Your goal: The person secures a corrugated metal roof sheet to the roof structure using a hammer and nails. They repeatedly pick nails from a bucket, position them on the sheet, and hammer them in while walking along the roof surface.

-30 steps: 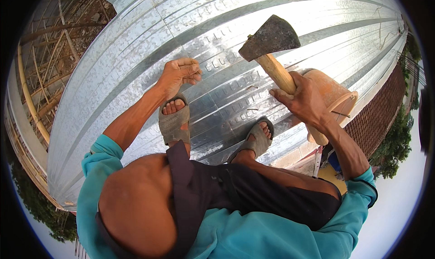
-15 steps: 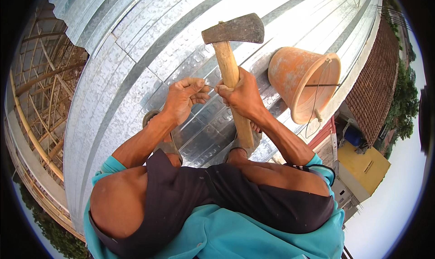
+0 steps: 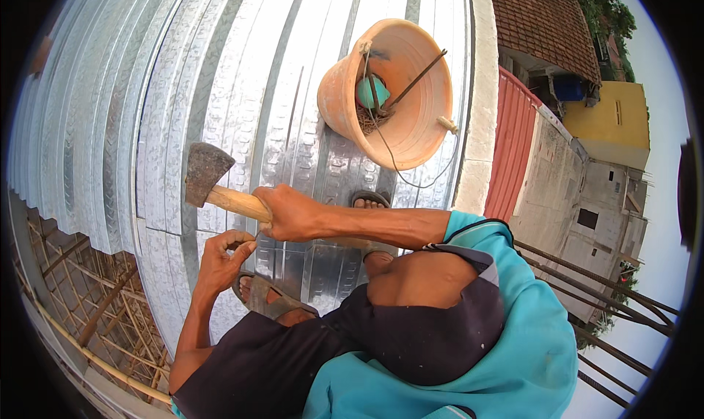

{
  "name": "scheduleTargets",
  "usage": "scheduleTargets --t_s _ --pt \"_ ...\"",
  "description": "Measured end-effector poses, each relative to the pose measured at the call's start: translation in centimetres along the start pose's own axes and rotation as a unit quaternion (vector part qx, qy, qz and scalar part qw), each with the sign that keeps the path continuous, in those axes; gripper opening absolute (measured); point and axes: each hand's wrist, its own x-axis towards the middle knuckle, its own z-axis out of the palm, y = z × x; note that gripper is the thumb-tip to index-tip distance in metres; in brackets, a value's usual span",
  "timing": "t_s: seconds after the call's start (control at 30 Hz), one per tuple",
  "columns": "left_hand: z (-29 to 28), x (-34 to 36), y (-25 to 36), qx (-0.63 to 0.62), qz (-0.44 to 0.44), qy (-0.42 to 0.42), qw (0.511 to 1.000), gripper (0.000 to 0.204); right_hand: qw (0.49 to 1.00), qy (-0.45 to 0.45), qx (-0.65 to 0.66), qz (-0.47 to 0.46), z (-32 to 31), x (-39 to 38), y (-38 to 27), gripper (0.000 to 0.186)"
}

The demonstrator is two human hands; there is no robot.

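Note:
My right hand (image 3: 290, 212) is closed around the wooden handle of an axe (image 3: 238, 202), whose dark, worn head points to the left above the metal decking. Just below it, my left hand (image 3: 222, 261) is closed in a pinch, thumb against forefinger, its tips close to my right fist. Whatever the pinch holds is too small to make out. Beyond my hands a worn orange bucket (image 3: 334, 100) lies tipped on its side, its mouth facing right. Inside are a green rounded object (image 3: 372, 91), a dark rod (image 3: 419, 78) and a heap of thin brown pieces resembling nails.
I crouch in sandals (image 3: 271, 298) on ribbed galvanised decking (image 3: 242, 89). A concrete edge (image 3: 480, 111) runs along the right, with a red metal roof (image 3: 507, 136) and buildings below. Bamboo scaffolding (image 3: 88, 309) shows through the opening at lower left. Rebar (image 3: 609, 301) sticks out at right.
My view has turned. The axe has swung from upright to pointing left, and both hands have shifted left and lower. The bucket's inside now shows.

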Motion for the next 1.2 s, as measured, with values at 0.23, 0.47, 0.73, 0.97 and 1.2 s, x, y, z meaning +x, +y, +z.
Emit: scheduleTargets --t_s 0.23,0.47,0.73,0.97,1.2 --pt "-11.7 -0.4 14.3 0.145 0.091 0.182 0.968 0.011 0.998 0.046 0.031 0.006 -4.3 -4.6 1.7 0.035" --pt "3.2 9.7 32.9 0.389 0.358 -0.047 0.847 0.012 0.999 -0.029 0.007 0.029 -3.3 -9.5 6.6 0.033" --pt "17.0 27.4 27.7 0.646 0.146 -0.326 0.674 0.038 0.999 -0.038 0.008 0.006 -2.5 -10.2 7.2 0.031" --pt "19.8 32.1 21.1 0.555 0.180 -0.334 0.740 0.046 1.000 -0.012 0.007 0.013 -3.1 -11.3 9.0 0.029" --pt "23.7 30.6 21.3 0.579 0.211 -0.181 0.767 0.024 1.000 0.017 0.003 0.006 -4.2 -11.5 9.5 0.021"
